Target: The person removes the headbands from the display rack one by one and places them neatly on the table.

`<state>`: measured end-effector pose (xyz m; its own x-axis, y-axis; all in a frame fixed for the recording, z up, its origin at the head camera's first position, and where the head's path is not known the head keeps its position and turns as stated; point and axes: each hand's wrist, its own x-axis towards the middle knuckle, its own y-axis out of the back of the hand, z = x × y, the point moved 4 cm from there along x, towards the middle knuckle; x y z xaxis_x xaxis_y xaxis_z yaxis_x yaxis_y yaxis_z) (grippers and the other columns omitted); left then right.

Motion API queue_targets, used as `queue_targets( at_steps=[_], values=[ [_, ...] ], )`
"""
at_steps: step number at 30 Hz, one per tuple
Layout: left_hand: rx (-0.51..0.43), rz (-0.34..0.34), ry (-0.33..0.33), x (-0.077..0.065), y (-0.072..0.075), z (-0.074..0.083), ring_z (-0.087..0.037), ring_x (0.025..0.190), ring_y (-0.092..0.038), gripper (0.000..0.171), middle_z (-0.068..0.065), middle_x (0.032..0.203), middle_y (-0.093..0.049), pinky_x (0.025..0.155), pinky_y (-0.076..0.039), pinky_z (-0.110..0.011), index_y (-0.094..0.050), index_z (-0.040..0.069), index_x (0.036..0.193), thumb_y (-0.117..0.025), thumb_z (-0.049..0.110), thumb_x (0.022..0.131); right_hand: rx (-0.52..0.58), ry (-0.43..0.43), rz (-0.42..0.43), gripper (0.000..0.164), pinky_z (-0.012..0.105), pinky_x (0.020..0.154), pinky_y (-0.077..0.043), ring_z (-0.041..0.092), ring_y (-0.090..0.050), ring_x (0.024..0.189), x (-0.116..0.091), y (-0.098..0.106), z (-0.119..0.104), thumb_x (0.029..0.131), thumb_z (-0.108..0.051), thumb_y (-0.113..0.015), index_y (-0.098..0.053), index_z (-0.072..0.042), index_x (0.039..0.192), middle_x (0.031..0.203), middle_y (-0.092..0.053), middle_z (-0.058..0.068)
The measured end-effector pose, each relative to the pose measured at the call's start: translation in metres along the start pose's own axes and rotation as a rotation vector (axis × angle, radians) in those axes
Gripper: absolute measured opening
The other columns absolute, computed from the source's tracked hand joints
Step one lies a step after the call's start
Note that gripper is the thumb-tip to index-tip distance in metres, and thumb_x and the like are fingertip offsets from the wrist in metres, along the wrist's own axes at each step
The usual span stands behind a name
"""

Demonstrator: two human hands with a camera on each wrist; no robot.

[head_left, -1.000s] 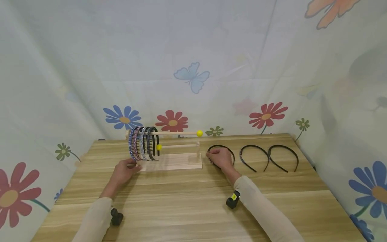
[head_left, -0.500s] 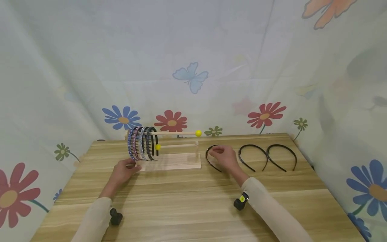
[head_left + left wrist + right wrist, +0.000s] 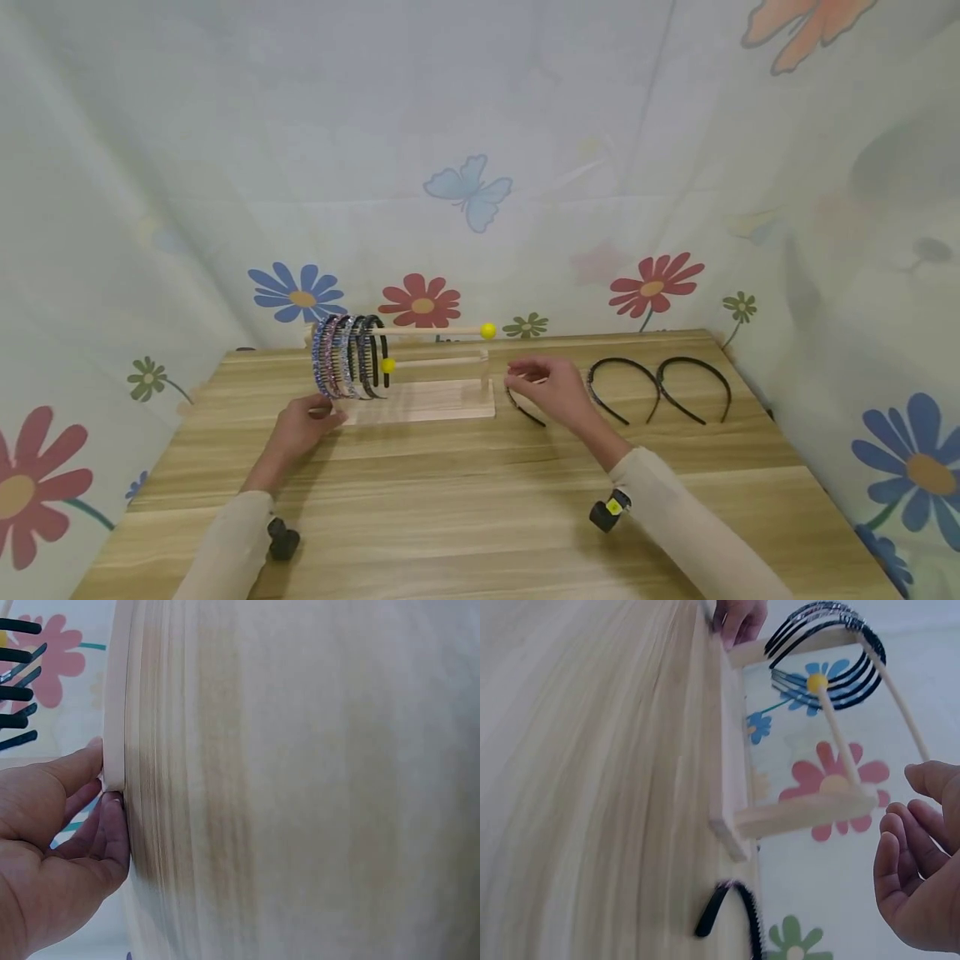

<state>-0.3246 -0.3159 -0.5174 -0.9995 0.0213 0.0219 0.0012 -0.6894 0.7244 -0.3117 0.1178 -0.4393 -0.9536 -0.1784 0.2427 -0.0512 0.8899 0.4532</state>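
Observation:
My left hand pinches the near left corner of a pale wooden headband rack's base; in the left wrist view the thumb and fingers close around the base edge. Several glittery toothed headbands hang at the rack's left end. To the right of the rack, my right hand hovers over a black headband lying on the table, hiding much of it. In the right wrist view this hand is empty, loosely curled, and apart from the headband.
Two more black headbands, one in the middle and one at the right, lie touching on the wooden table. The rack's rods end in yellow balls that stick out rightward. A flowered cloth hangs behind.
My right hand has let go of the nearest headband's left side, its fingers have spread apart, and its wrist has shifted right. The left hand still holds the rack base. The head view shifts slightly.

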Motion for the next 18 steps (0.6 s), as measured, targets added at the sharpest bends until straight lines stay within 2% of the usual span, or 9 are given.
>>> queue_targets(
  at_steps=[4, 9, 18],
  values=[
    [0.0, 0.002, -0.009, 0.0, 0.0, -0.002, -0.047, 0.119, -0.064, 0.043, -0.029, 0.129, -0.065, 0.096, -0.056, -0.055, -0.066, -0.006, 0.125, -0.071, 0.026, 0.098, 0.028, 0.064, -0.037, 0.027, 0.032, 0.075, -0.06, 0.015, -0.07, 0.091, 0.002, -0.011, -0.017, 0.091, -0.029, -0.08, -0.078, -0.016, 0.115, 0.105, -0.077, -0.002],
    [0.001, -0.003, -0.014, 0.0, 0.0, -0.003, -0.047, 0.12, -0.063, 0.043, -0.03, 0.13, -0.064, 0.098, -0.055, -0.056, -0.065, -0.007, 0.127, -0.071, 0.025, 0.098, 0.085, 0.146, -0.092, 0.029, 0.031, 0.079, -0.06, 0.016, -0.071, 0.092, 0.006, -0.028, -0.036, 0.092, -0.028, -0.079, -0.076, -0.015, 0.117, 0.109, -0.077, 0.0],
    [0.009, -0.008, -0.01, -0.001, 0.001, -0.001, -0.047, 0.12, -0.063, 0.044, -0.03, 0.131, -0.063, 0.099, -0.054, -0.057, -0.065, -0.007, 0.128, -0.071, 0.026, 0.098, 0.11, 0.185, -0.127, 0.029, 0.03, 0.08, -0.06, 0.011, -0.069, 0.093, 0.014, -0.06, -0.064, 0.094, -0.034, -0.076, -0.076, -0.019, 0.118, 0.109, -0.076, -0.005]
  ],
)
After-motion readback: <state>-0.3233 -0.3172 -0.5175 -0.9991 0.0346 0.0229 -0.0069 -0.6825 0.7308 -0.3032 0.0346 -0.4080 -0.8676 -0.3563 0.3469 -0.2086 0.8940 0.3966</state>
